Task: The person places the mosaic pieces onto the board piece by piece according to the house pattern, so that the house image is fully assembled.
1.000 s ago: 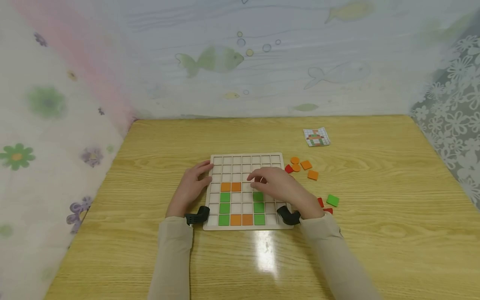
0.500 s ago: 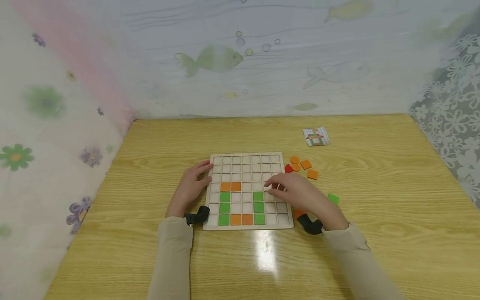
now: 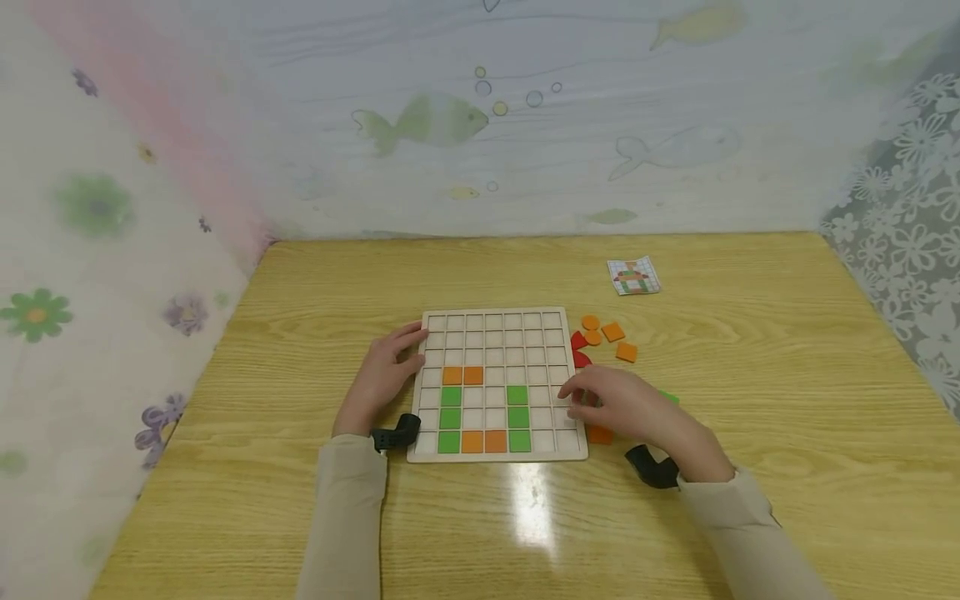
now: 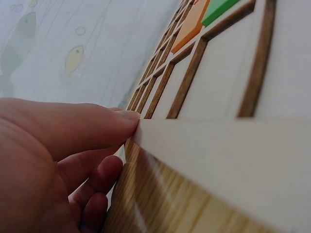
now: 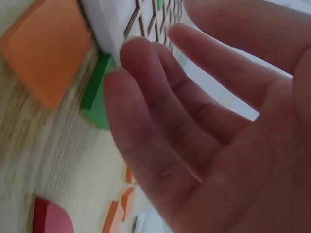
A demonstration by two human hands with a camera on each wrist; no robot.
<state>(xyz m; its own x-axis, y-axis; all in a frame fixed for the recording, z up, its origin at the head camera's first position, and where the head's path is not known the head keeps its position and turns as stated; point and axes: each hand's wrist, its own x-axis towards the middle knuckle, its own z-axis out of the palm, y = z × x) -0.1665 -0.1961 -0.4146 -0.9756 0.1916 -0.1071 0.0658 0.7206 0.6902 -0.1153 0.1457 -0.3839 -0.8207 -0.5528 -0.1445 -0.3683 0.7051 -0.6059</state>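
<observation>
A square grid board (image 3: 498, 457) lies on the table. Green square tiles (image 3: 451, 397) and orange square tiles (image 3: 462, 376) fill some of its cells, with two more orange ones (image 3: 483, 441) in the bottom row. My left hand (image 3: 380, 379) rests against the board's left side; in the left wrist view the thumb (image 4: 97, 125) touches the rim. My right hand (image 3: 628, 404) hovers at the right edge with fingers loosely bent and nothing between them. Beneath it, the right wrist view has an orange tile (image 5: 48, 53) and a green tile (image 5: 95, 94), partly hidden by fingers.
Right of the board lie orange round pieces (image 3: 591, 322), orange squares (image 3: 613, 332) and red rounded pieces (image 3: 581, 359). A green tile (image 3: 670, 398) is mostly covered by the right hand. Farther back lies a small pattern card (image 3: 633, 276). Walls border the table behind and on both sides.
My right hand has moved right and nearer to me, from above the board's middle to its right edge. The left hand stays in place. Tiles on the board look the same.
</observation>
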